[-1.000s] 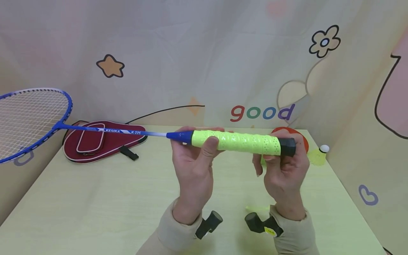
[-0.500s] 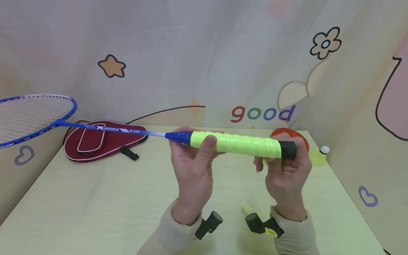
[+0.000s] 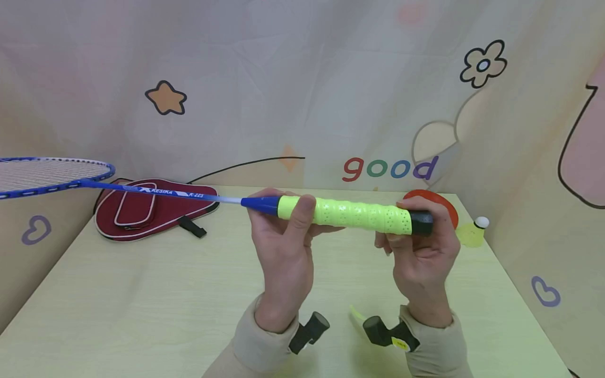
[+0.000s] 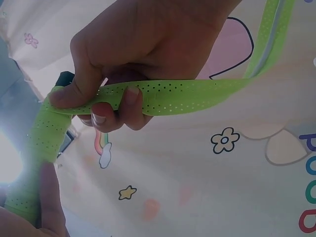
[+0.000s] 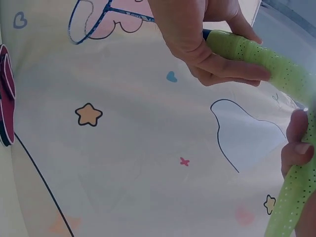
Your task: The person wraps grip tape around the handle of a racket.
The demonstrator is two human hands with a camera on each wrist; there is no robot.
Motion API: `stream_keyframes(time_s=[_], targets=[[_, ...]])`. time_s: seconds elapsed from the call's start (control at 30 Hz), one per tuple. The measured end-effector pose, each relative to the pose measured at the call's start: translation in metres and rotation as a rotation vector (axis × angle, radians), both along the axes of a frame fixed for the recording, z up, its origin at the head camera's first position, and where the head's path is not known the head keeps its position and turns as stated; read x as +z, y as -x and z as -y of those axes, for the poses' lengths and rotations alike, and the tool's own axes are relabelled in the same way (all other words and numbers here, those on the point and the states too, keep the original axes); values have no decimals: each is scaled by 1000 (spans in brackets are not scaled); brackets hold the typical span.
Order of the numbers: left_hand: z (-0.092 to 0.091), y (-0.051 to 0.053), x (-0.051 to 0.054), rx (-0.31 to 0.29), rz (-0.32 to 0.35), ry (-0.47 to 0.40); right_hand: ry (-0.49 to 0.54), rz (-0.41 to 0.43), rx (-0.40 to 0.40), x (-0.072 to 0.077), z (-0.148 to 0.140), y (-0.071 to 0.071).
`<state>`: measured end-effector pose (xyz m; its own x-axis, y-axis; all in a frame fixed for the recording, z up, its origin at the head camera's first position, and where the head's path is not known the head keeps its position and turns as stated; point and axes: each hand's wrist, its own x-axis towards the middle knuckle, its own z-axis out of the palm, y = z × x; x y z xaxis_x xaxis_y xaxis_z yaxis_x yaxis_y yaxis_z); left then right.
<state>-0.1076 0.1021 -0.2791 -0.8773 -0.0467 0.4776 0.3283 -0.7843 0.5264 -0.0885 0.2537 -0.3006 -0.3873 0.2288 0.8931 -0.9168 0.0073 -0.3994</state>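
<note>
Evidently a wrapping step is in hand: a perforated yellow-green strip looks to be going round the handle of a blue badminton racket, and the winding seems near its finish, as overlapping turns already run from the blue cone down to the black butt cap. The racket is held up above the pale surface, roughly level, its strung head towards the left edge of the head view and partly out of it. The left hand grips the handle at the cone end, thumb across the wrap and fingers beneath. The right hand is at the cap end — the left wrist view shows it pinching the strip, thumb pressed where the strip meets the wrapped handle and fingertips curled under, with a loose length trailing off beyond. Whether the end of that trailing length touches the surface, I cannot tell. Behind the racket's shaft lies a maroon case; beyond the right hand are a red object, partly hidden, and a yellow shuttlecock. As I judge it, the next move calls for steady tension on the strip — the handle turned or the strip passed round at an even slant, without gaps or creases — before the end is secured.
</note>
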Motion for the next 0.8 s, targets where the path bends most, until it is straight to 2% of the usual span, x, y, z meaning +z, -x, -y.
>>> stream_keyframes(time_s=[0.1, 0.23, 0.3, 0.43, 0.5, 0.8], targets=[[0, 0, 0, 6, -4, 17, 10, 3, 26, 0, 1, -1], [0, -1, 0, -6, 11, 19, 13, 20, 12, -1, 1, -2], [0, -1, 0, -29, -28, -1, 19, 33, 5, -1, 0, -2], [0, 0, 2, -77, -165, -31, 35, 60, 10, -1, -1, -2], [0, 0, 2, -80, -200, -36, 35, 72, 21, -1, -1, -3], [1, 1, -1, -43, -154, -23, 72, 117, 122, -1, 0, -5]])
